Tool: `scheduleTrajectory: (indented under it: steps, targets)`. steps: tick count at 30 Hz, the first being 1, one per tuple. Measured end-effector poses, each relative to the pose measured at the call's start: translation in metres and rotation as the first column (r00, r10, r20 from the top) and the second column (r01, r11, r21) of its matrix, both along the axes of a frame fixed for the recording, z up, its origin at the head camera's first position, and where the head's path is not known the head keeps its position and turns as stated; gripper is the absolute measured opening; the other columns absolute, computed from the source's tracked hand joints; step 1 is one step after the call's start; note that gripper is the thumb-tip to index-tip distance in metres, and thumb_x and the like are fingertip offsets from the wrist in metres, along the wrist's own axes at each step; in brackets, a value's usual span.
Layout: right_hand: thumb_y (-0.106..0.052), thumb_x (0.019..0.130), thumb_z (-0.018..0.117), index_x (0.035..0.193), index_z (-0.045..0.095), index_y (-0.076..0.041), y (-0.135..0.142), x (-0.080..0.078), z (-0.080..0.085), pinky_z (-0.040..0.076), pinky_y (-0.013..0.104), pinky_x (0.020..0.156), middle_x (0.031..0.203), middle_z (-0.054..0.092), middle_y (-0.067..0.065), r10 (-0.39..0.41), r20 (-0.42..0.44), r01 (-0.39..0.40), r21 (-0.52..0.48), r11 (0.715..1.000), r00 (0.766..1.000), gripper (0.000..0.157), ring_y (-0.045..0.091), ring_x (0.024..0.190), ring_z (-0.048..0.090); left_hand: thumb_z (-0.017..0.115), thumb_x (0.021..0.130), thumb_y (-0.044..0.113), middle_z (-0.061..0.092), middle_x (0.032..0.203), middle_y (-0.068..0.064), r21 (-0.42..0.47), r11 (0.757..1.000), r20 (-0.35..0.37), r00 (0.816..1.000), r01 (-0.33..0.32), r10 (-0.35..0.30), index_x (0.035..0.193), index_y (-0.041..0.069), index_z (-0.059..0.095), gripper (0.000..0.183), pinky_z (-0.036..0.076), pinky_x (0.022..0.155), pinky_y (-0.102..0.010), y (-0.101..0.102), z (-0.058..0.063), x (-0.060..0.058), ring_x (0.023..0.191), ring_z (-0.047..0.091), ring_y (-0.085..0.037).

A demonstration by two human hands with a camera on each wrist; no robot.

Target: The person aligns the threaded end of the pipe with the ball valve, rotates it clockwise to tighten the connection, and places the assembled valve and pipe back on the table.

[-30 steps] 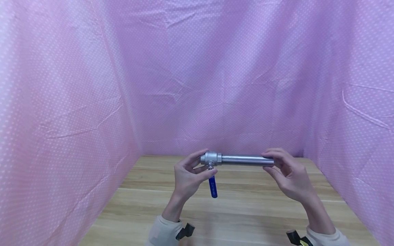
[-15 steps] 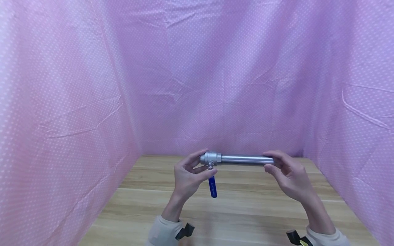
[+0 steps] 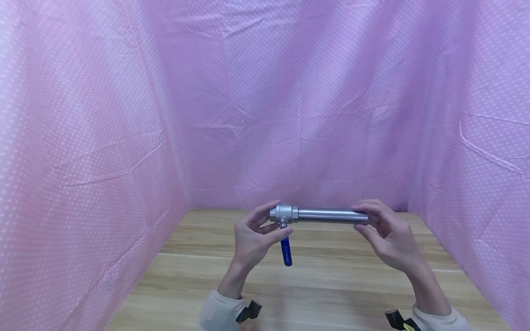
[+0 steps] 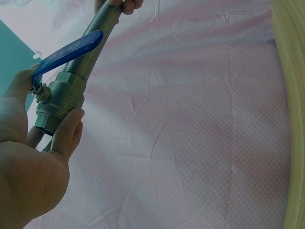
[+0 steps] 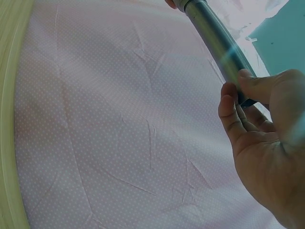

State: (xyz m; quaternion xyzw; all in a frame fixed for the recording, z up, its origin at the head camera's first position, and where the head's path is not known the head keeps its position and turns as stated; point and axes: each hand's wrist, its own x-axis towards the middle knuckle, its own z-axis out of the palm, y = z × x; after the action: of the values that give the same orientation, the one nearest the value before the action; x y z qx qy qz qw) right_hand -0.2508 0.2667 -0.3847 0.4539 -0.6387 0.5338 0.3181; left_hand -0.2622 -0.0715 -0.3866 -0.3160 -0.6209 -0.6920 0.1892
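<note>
A silver ball valve (image 3: 284, 213) with a blue lever handle (image 3: 286, 252) is joined at its right end to a straight metal pipe (image 3: 327, 214). Both are held level above the table in the head view. My left hand (image 3: 253, 236) grips the valve body, thumb against the base of the lever. At the far end of the pipe, my right hand (image 3: 392, 236) pinches it between thumb and fingers. The left wrist view shows raised lettering on the valve body (image 4: 63, 98) and threads where the pipe enters. In the right wrist view, the pipe's end (image 5: 246, 101) lies between the fingertips.
A wooden table (image 3: 323, 294) lies below the hands. Pink dotted cloth (image 3: 298, 101) hangs at the back and on both sides. Dark wrist mounts (image 3: 250, 311) sit on the light sleeves.
The right thumb and fingers shift slightly up and down around the pipe's end, then return to much the same grip. The left hand and the valve stay in place.
</note>
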Motion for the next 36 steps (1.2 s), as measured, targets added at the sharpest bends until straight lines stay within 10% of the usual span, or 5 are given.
scheduleTrajectory:
  steps: [14,23,36]
  targets:
    - [0.030,0.088,0.073,0.127,0.061,0.030,0.0004,-0.0043,-0.0016,0.061,0.015,0.074,0.123,0.075,0.008,0.010,-0.067,-0.010,-0.007,1.000,0.998,0.041,0.009,0.095,0.069,0.091,0.081,-0.012,0.074,0.140,-0.034,-0.002,1.000,-0.002,1.000,0.000,0.000,0.143,-0.012,0.067,0.066,0.072,0.102,-0.039,-0.0002,-0.0016,-0.0012,0.123,0.081,-0.011]
    - [0.027,0.089,0.075,0.128,0.069,0.021,0.0028,-0.0003,-0.0027,0.057,0.015,0.059,0.099,0.079,-0.008,-0.164,-0.030,0.164,0.019,0.986,0.986,0.040,-0.003,0.084,0.072,0.091,0.081,-0.012,0.075,0.140,-0.034,-0.001,1.000,-0.011,1.000,0.002,-0.002,0.143,-0.011,0.068,0.066,0.072,0.102,-0.040,0.0003,-0.0014,-0.0031,0.123,0.082,-0.012]
    - [0.036,0.084,0.071,0.130,0.058,0.031,0.0007,-0.0030,0.0009,0.067,0.016,0.096,0.135,0.073,0.016,0.062,-0.028,-0.062,-0.023,0.998,0.998,0.048,0.012,0.116,0.075,0.091,0.081,-0.013,0.075,0.139,-0.034,0.007,1.000,-0.017,1.000,0.008,-0.008,0.142,-0.010,0.068,0.065,0.072,0.101,-0.040,0.0005,-0.0002,-0.0029,0.122,0.082,-0.012]
